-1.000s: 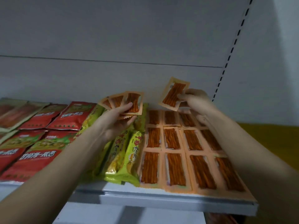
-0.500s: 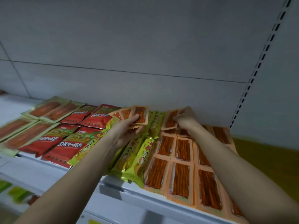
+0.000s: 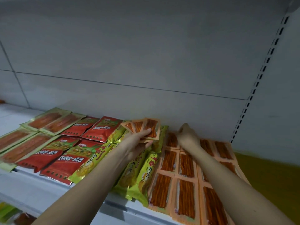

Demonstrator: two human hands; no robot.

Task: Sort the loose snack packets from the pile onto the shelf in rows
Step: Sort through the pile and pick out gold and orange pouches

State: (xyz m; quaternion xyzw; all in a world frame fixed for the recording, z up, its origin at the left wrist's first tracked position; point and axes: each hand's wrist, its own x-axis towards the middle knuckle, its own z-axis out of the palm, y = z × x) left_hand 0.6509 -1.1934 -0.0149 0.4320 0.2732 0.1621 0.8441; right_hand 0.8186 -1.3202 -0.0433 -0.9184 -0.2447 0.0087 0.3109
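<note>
Since 0.5 s ago, right hand (image 3: 189, 138) has gone lower onto the back row of orange packets (image 3: 186, 165), w/ the packet it carried no longer visible; can't tell if fingers still pinch it or are loose. Left hand (image 3: 138, 142) sits in much the same spot, thumb on top, clamping a fanned stack of small orange packets (image 3: 142, 127), approx 3 showing, held above the yellow-green packets (image 3: 139, 174). Stack pokes up and away from the palm, tilted toward the back wall (image 3: 146, 62). Laid-out orange packets lie flat in rows on the right part of the shelf (image 3: 32, 190), touching each other, under the right forearm. Red packets (image 3: 65, 158) lie left of the green ones, and green-edged packets (image 3: 24, 143) lie further left.
</note>
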